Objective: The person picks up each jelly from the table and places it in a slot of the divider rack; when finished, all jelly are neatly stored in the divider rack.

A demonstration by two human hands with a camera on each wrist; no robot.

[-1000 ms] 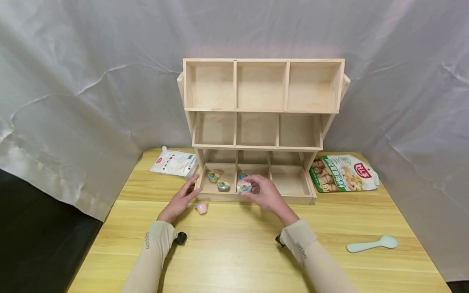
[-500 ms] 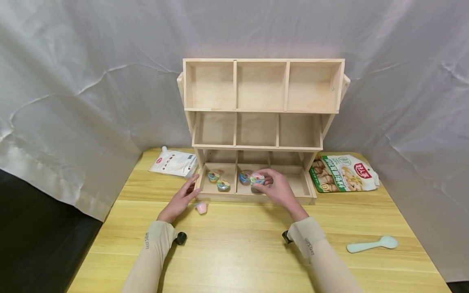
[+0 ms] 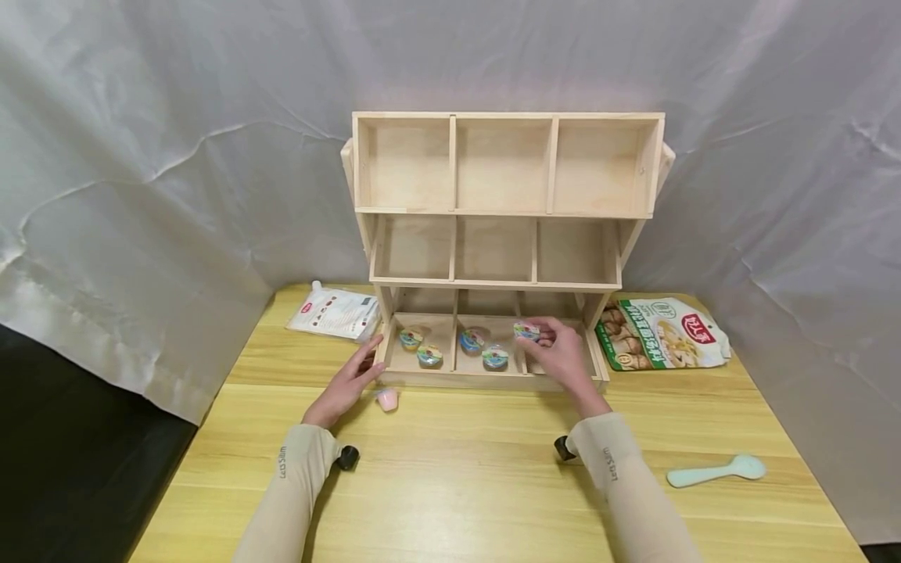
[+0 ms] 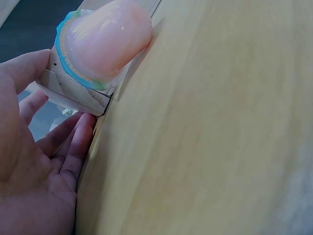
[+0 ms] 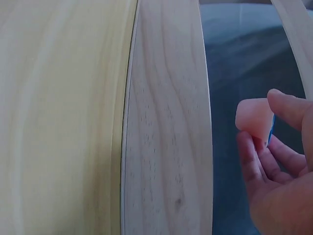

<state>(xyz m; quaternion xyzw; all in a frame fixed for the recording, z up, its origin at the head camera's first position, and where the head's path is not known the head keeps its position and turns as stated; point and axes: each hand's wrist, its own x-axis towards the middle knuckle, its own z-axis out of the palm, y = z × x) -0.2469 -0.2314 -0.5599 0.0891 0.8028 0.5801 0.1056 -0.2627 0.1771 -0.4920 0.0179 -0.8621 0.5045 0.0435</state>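
My right hand (image 3: 559,352) pinches a jelly cup (image 3: 526,331) between thumb and fingertips, over the divider between the middle and right bottom compartments of a wooden display rack (image 3: 493,381). The right wrist view shows this jelly cup (image 5: 254,117) as pink with a blue lid edge. My left hand (image 3: 345,389) holds the rack's front left corner, thumb and fingers on either side of it. Beside that hand, a pink jelly cup (image 4: 107,41) lies tipped on the table. Two jelly cups (image 3: 430,356) sit in the bottom left compartment, two more jelly cups (image 3: 496,357) in the middle one.
Left of the rack lies a white spouted pouch (image 3: 334,313). A green and white food packet (image 3: 662,332) lies against its right side. A pale green spoon (image 3: 716,471) is on the wooden table (image 3: 450,485) at the right. Grey curtains (image 3: 211,156) hang behind and beside the table.
My right hand has set a jelly cup down in the middle bottom compartment, then moved right and up with another jelly cup. The left hand stays at the rack's corner.
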